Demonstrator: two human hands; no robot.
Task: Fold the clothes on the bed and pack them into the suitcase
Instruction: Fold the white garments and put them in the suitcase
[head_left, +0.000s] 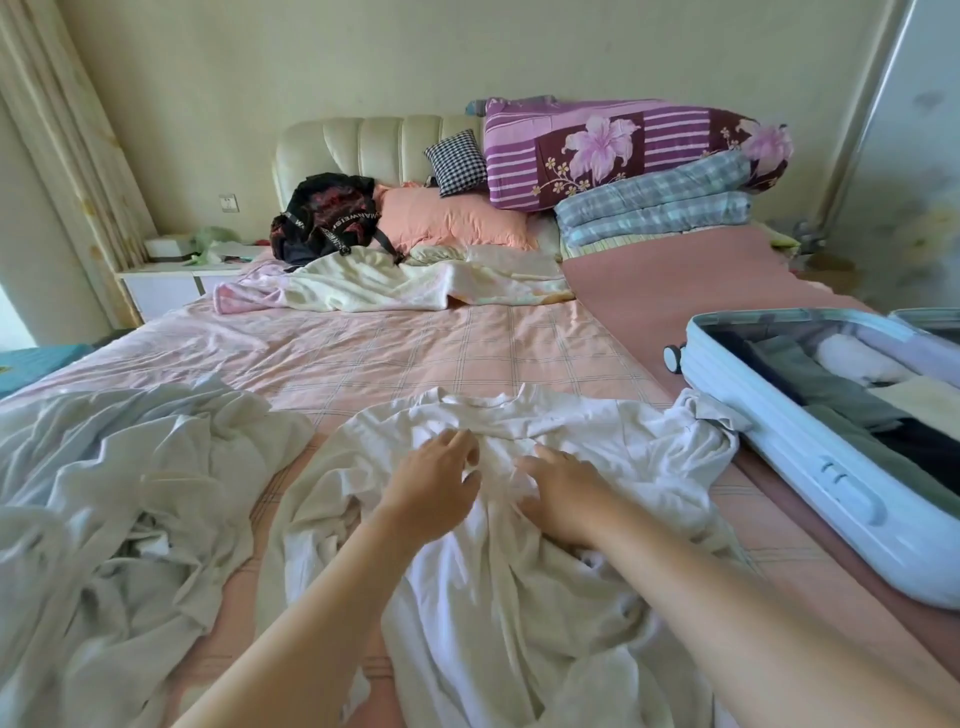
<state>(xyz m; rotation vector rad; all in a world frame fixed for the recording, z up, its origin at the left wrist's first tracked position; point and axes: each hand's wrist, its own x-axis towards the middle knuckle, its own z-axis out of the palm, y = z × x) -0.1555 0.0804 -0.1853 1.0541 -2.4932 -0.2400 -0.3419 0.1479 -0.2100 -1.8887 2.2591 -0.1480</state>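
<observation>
A crumpled white T-shirt (519, 571) lies in front of me on the pink checked bed sheet (415, 353), its collar pointing away from me. My left hand (431, 488) and my right hand (561, 499) rest side by side on its chest area, fingers spread and touching the cloth; neither hand clearly grips it. A pile of pale grey-white clothes (119, 493) lies to the left. At the right, an open light-blue suitcase (810, 467) lies on the bed with dark and white folded clothes inside.
At the head of the bed are a black backpack (327, 218), an orange pillow (457, 218), a checked cushion (457, 161), stacked quilts (623, 150) and a cream blanket (395, 283). A white nightstand (171, 280) stands at the left.
</observation>
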